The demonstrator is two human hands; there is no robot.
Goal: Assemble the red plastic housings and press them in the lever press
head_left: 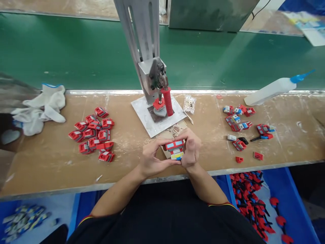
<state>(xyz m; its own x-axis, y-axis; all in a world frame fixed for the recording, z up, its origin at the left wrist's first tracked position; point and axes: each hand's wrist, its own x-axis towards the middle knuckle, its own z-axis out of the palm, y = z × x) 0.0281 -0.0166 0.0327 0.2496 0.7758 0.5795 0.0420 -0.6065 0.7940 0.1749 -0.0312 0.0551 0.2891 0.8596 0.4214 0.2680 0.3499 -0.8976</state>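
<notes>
Green belt runs across at twelve o'clock, beyond the tan worktop. A hand press with a red handle stands on its plate at the worktop's centre, a red piece under its head. White gloves lie at ten o'clock, a glue bottle at two o'clock. At nine o'clock of the hands sits a pile of assembled-looking red toys; at three o'clock lie loose parts, red, blue and white, well apart from each other. Blue bins under the worktop edge hold more parts at five and seven o'clock. Left hand and right hand meet at centre, just above the near edge, fingers of both clamped on one red toy with a yellow-blue strip. Judging by the piles, a good batch looks done, while many parts remain.
</notes>
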